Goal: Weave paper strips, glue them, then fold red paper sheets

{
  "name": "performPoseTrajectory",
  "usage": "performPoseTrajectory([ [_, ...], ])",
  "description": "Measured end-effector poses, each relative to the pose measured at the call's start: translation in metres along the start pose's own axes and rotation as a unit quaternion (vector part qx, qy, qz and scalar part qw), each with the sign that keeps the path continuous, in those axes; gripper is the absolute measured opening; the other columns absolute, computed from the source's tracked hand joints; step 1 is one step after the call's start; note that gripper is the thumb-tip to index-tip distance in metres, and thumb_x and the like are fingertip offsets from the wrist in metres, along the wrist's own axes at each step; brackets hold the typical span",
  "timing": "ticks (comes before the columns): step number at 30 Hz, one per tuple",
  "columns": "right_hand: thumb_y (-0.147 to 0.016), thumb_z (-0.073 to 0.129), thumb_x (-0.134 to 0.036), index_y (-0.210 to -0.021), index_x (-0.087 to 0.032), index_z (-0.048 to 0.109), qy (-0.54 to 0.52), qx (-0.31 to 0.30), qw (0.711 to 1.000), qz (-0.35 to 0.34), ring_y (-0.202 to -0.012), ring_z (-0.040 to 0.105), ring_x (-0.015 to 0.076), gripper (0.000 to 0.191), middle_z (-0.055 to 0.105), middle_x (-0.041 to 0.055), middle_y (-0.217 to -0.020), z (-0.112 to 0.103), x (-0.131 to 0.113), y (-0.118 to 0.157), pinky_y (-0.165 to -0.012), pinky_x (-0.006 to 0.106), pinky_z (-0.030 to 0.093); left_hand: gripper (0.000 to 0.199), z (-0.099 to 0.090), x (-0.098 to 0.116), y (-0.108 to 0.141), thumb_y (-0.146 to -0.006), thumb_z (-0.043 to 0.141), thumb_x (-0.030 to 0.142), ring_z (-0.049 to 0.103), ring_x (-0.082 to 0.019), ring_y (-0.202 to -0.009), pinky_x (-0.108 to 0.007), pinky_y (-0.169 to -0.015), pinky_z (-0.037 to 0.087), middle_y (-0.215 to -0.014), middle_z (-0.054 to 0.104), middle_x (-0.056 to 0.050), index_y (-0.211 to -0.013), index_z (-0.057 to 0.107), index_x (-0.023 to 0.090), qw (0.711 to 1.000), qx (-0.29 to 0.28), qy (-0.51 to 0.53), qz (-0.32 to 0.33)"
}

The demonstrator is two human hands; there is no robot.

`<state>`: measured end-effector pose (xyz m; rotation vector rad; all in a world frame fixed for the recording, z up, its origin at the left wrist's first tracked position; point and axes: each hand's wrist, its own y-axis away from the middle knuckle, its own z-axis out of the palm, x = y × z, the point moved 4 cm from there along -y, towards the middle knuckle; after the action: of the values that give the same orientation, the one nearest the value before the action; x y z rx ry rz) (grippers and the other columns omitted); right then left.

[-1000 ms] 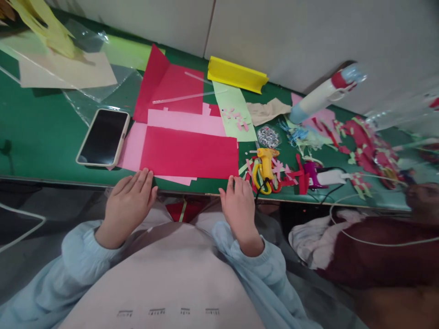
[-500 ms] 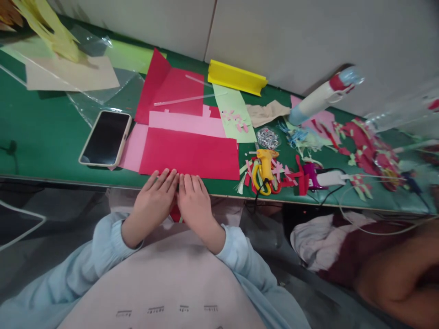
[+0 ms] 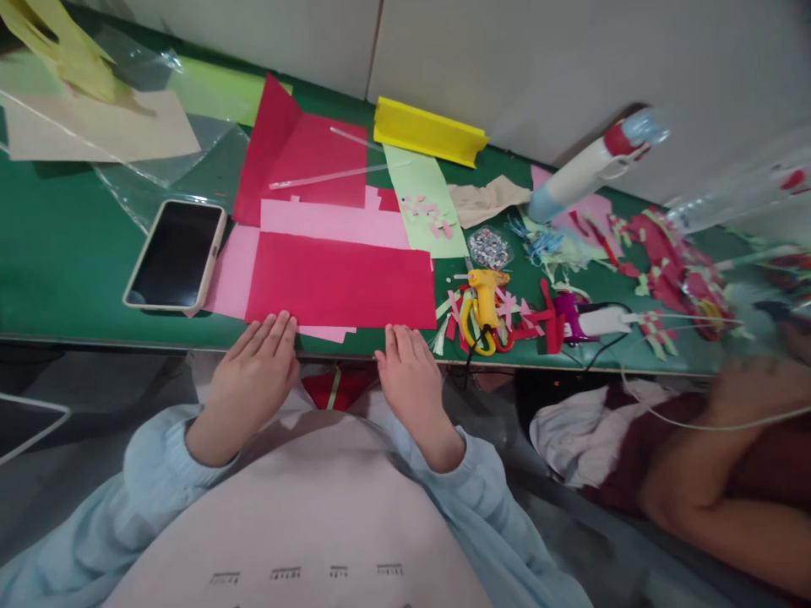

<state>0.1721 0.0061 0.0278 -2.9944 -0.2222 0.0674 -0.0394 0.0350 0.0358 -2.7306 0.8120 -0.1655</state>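
Palm down, my left hand (image 3: 253, 384) rests its outstretched fingertips on the lower left edge of a folded red sheet (image 3: 339, 280). My right hand (image 3: 415, 380) lies flat near that sheet's lower right edge, fingers extended, thumb slightly apart. Neither hand holds anything. The red sheet lies over pink paper (image 3: 323, 221), and a bit of pink shows below it between my hands. Behind stands a creased red sheet (image 3: 329, 152) with clear thin sticks on it.
A phone (image 3: 176, 255) lies left of the paper. To the right are a yellow glue gun (image 3: 487, 291), scissors, paper scraps, a dish of small beads (image 3: 490, 248) and a bottle (image 3: 589, 173). A yellow folded piece (image 3: 429, 133) sits behind. Another person's arm (image 3: 703, 456) is at far right.
My hands have moved apart along the red sheet's near edge, left hand leftward and right hand rightward. Pink paper now shows below the edge. The other person's hand has come up to the table.
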Motion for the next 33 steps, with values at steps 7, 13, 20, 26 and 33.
performPoseTrajectory([
  [7, -0.101, 0.045, -0.025, -0.132, 0.001, 0.059, 0.032, -0.008, 0.999, 0.036, -0.119, 0.059, 0.033, 0.043, 0.065, 0.0233, -0.126, -0.008, 0.036, 0.01, -0.102, 0.045, 0.049, 0.052, 0.001, -0.021, 0.012, -0.093, 0.043, 0.02, 0.06, -0.035, -0.126, -0.048, -0.108, 0.046, -0.141, 0.056, -0.026, -0.141, 0.051, 0.0, 1.0, 0.002, 0.013, -0.014],
  [13, -0.101, 0.042, -0.025, -0.128, 0.0, 0.059, 0.045, -0.013, 0.998, 0.043, -0.114, 0.058, 0.0333, 0.041, 0.065, 0.0233, -0.122, -0.011, 0.052, 0.012, -0.099, 0.046, 0.047, 0.049, -0.003, -0.029, 0.017, -0.093, 0.046, 0.02, 0.064, -0.036, -0.12, -0.047, -0.103, 0.049, -0.139, 0.058, -0.025, -0.138, 0.053, 0.0, 1.0, 0.003, 0.0, -0.008],
  [20, -0.096, 0.052, -0.024, -0.1, -0.009, 0.069, 0.028, -0.023, 0.999, 0.037, -0.104, 0.057, 0.0315, 0.023, 0.062, 0.0191, -0.105, -0.026, 0.056, -0.023, -0.092, 0.044, 0.047, 0.033, -0.009, -0.043, -0.012, -0.097, 0.046, 0.03, 0.068, -0.033, -0.106, -0.049, -0.094, 0.05, -0.117, 0.072, -0.018, -0.115, 0.069, 0.014, 0.998, -0.032, 0.034, -0.029],
  [26, -0.094, 0.062, -0.028, -0.115, -0.016, 0.068, -0.106, -0.031, 0.987, -0.118, -0.106, 0.057, 0.0246, 0.025, 0.063, 0.0115, -0.113, -0.018, 0.028, -0.048, -0.093, 0.035, 0.046, 0.039, -0.002, -0.054, -0.036, -0.1, 0.04, 0.041, 0.064, -0.03, -0.106, -0.046, -0.092, 0.051, -0.118, 0.069, -0.013, -0.117, 0.067, 0.019, 0.993, -0.061, 0.089, 0.051],
  [33, -0.103, 0.044, -0.027, -0.103, -0.016, 0.071, -0.056, -0.011, 0.983, -0.173, -0.093, 0.055, 0.0217, 0.029, 0.069, 0.0098, -0.099, -0.007, 0.024, -0.054, -0.081, 0.034, 0.04, 0.039, 0.003, -0.06, -0.03, -0.102, 0.037, 0.035, 0.067, -0.029, -0.101, -0.045, -0.086, 0.053, -0.113, 0.073, -0.012, -0.117, 0.069, 0.02, 0.992, -0.061, 0.056, 0.099],
])
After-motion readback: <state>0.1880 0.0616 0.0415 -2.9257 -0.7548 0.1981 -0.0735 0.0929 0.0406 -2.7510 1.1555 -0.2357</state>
